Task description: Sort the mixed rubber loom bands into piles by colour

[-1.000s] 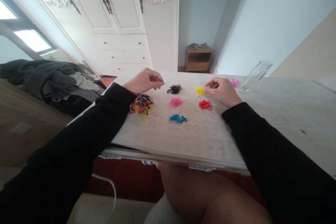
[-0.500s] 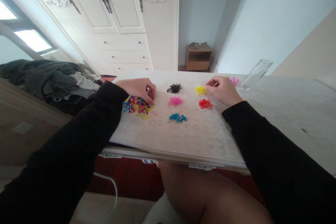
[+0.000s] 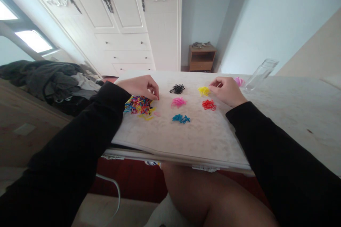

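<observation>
My left hand (image 3: pixel 145 87) is over the far edge of a mixed pile of small coloured rubber bands (image 3: pixel 138 105), fingertips pinched together; what they hold is too small to make out. Beside the yellow rubber bands (image 3: pixel 204 91), my right hand (image 3: pixel 226 90) has its fingers closed in a pinch, with any content hidden. Between the hands lie black rubber bands (image 3: pixel 177 89), pink rubber bands (image 3: pixel 178 102) and blue rubber bands (image 3: pixel 181 118). Red rubber bands (image 3: pixel 209 105) sit just nearer to me than the yellow ones.
A clear glass bottle (image 3: pixel 259 75) stands on the white table (image 3: pixel 197 138) beyond my right wrist, with a pink object (image 3: pixel 239 82) next to it. Dark clothes (image 3: pixel 48 81) are heaped left of the table. A white wardrobe (image 3: pixel 162 35) and small wooden cabinet (image 3: pixel 202 58) stand behind.
My left hand has lifted slightly from the mixed pile and shifted a little right, its fingertips drawing together. The right hand stays by the yellow bands.
</observation>
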The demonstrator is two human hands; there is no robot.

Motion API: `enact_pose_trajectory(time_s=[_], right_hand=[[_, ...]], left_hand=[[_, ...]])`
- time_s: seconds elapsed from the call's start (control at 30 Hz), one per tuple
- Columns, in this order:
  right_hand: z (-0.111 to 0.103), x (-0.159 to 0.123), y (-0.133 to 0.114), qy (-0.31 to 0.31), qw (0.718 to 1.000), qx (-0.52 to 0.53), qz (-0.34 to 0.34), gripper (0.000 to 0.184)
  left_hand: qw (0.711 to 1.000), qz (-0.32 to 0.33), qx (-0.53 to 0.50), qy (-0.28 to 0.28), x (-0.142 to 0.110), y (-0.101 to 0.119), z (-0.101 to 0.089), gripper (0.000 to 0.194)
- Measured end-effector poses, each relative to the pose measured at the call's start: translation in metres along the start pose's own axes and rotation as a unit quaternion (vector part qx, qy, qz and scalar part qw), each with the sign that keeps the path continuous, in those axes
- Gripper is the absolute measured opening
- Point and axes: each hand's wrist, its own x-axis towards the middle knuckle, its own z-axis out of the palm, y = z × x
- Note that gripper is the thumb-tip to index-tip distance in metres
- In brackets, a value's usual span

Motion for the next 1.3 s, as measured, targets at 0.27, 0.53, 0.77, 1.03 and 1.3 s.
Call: enact_pose_trajectory(time_s=[0.27, 0.53, 0.77, 1.03, 1.3], right_hand=[[0.0, 0.0, -0.001, 0.005, 1.0, 0.01, -0.011, 0.011], [0.0, -0.002, -0.006, 0.008, 0.998, 0.032, -0.049, 0.01], [0.003, -0.011, -0.026, -0.024, 0.992, 0.057, -0.112, 0.007], [0.012, -0.024, -0.043, -0.084, 0.977, 0.093, -0.173, 0.009], [0.024, -0.041, -0.068, -0.117, 0.958, 0.109, -0.237, 0.026]], left_hand=[[0.992, 0.012, -0.121, 0.012, 0.001, 0.004, 0.01, 0.02], [0.973, 0.029, -0.225, 0.046, 0.008, 0.02, 0.028, 0.029], [0.965, 0.054, -0.23, 0.118, 0.014, 0.037, 0.041, 0.032], [0.957, 0.055, -0.246, 0.14, 0.017, 0.037, 0.048, 0.04], [0.917, 0.055, -0.303, 0.255, 0.024, 0.047, 0.067, 0.036]])
